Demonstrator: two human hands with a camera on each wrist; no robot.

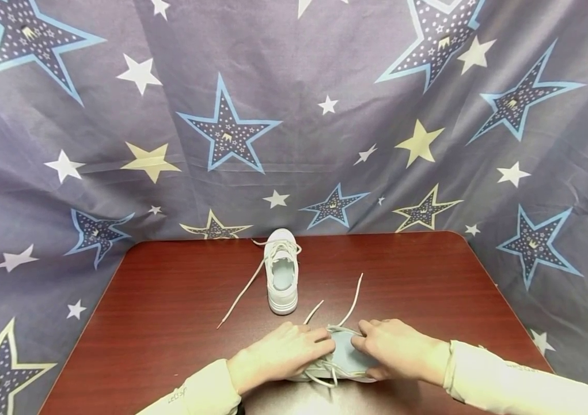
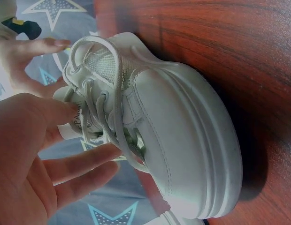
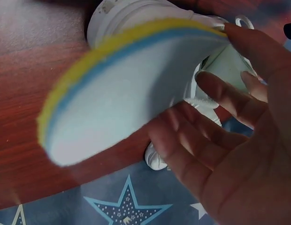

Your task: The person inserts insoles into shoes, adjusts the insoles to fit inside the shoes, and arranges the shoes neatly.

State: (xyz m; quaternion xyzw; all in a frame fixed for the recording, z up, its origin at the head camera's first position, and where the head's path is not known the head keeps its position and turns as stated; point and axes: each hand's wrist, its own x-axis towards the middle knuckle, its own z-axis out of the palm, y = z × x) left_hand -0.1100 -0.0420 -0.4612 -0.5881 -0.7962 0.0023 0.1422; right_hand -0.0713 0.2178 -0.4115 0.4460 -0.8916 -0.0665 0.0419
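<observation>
A white lace-up shoe (image 2: 178,136) lies on the table before me, its laces loose. My left hand (image 1: 283,353) pinches its tongue (image 2: 65,126) between thumb and fingers, with other fingers touching the laces (image 2: 118,93). My right hand (image 1: 399,349) grips a pale blue insole (image 3: 112,98) with a yellow underside, thumb on one edge and fingers along the other. The insole's front end is at the shoe's opening (image 3: 225,70); how far it reaches inside is hidden. Its heel end sticks out, clear of the shoe.
A second white shoe (image 1: 282,276) stands farther back on the reddish-brown table (image 1: 179,288), toe toward the curtain, one lace (image 1: 242,297) trailing left. A star-patterned curtain (image 1: 294,115) hangs behind the table and along its sides.
</observation>
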